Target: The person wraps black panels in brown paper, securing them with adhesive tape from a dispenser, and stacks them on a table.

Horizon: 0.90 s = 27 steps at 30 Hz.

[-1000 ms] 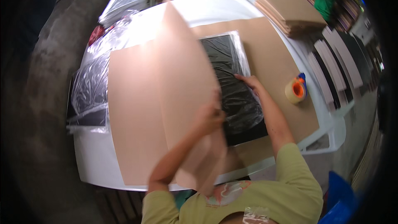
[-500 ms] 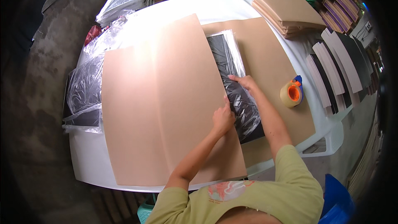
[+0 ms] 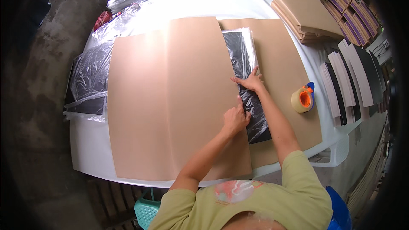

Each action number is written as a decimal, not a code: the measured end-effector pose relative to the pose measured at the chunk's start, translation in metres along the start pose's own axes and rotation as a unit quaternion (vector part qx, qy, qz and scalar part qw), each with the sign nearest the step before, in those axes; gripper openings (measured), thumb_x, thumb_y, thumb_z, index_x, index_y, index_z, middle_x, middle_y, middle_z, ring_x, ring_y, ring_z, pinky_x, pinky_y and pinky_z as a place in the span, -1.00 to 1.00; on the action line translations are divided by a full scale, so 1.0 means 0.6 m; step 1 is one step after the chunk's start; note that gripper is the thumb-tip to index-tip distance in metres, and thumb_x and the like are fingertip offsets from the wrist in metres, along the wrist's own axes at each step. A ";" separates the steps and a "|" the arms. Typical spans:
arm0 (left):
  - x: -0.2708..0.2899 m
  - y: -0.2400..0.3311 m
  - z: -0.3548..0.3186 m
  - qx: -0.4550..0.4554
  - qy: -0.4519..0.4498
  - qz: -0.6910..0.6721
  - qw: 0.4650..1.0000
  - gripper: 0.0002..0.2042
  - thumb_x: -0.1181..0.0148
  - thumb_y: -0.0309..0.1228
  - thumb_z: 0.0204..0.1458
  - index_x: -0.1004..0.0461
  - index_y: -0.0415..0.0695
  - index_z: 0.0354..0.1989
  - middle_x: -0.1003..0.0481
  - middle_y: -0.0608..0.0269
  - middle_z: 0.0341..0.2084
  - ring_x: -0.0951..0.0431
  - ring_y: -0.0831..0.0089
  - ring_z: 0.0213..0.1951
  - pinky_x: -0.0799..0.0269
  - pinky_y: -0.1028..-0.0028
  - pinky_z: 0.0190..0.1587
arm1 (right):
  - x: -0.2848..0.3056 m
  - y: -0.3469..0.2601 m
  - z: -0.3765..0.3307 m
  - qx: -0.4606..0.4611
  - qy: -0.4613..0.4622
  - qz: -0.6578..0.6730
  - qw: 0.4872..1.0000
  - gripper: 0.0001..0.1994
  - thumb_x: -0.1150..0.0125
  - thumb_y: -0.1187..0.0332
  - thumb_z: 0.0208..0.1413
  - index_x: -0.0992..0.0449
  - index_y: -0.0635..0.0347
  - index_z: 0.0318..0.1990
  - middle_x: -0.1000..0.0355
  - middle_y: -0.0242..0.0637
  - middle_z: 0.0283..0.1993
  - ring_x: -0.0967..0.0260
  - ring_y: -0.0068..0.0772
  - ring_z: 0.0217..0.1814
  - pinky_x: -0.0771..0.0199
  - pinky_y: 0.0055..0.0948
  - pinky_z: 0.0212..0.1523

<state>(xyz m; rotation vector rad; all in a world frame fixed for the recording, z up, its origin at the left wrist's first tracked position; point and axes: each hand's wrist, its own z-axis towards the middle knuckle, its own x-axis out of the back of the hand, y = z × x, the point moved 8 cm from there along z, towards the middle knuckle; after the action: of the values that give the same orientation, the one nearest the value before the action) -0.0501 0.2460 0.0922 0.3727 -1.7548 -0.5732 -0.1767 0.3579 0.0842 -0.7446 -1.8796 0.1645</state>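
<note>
Brown paper sheet [image 3: 170, 98] lies folded flat across the white table [image 3: 204, 4], covering most of the black plastic-wrapped panel [image 3: 247, 81]; head view: left hand [image 3: 235, 119], fingers curled, presses the sheet's edge; right hand [image 3: 251, 81], fingers spread flat, pins the panel; wrapping step apparently underway; next likely needs the tape roll [image 3: 303, 99].

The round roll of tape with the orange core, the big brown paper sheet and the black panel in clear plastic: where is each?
Roll of tape [image 3: 301, 99], head view, pale outer side.
Brown paper sheet [image 3: 170, 98], head view, flat middle.
Black panel [image 3: 238, 53], head view, upper uncovered part.
</note>
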 end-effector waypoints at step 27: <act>0.279 -0.203 0.091 0.090 0.191 0.145 0.967 -0.33 0.09 -0.08 0.06 -0.01 -0.36 0.21 0.04 -0.19 0.24 0.11 -0.08 0.28 0.25 -0.07 0.24 | -0.011 0.011 -0.008 -0.061 0.029 -0.050 0.996 0.47 -0.38 -0.37 -0.74 0.47 0.01 0.33 0.35 0.07 0.38 0.31 0.28 0.37 0.18 0.43 0.14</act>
<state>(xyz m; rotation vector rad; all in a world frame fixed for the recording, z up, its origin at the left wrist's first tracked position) -0.1518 0.0662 0.1492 0.3186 -1.4542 -0.1199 -0.1680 0.3585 0.0779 -0.7278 -1.8783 -0.0348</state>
